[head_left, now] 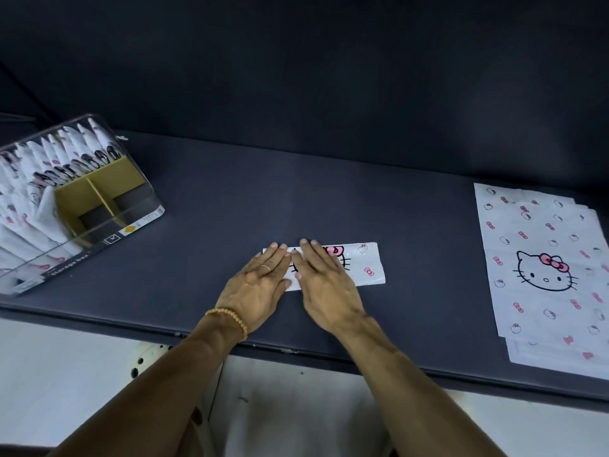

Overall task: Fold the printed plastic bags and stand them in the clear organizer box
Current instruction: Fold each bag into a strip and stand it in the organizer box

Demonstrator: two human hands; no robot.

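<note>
A white plastic bag printed with a cat face and pink bows lies folded into a narrow strip in the middle of the dark table. My left hand presses flat on the strip's left end. My right hand lies flat beside it, covering the strip's middle. The fingers of both hands are straight. At the far left stands the clear organizer box, with several folded bags standing in it and a cardboard divider in its right part.
A stack of unfolded printed bags lies flat at the table's right end. The table's front edge runs just below my wrists. A dark wall rises behind the table.
</note>
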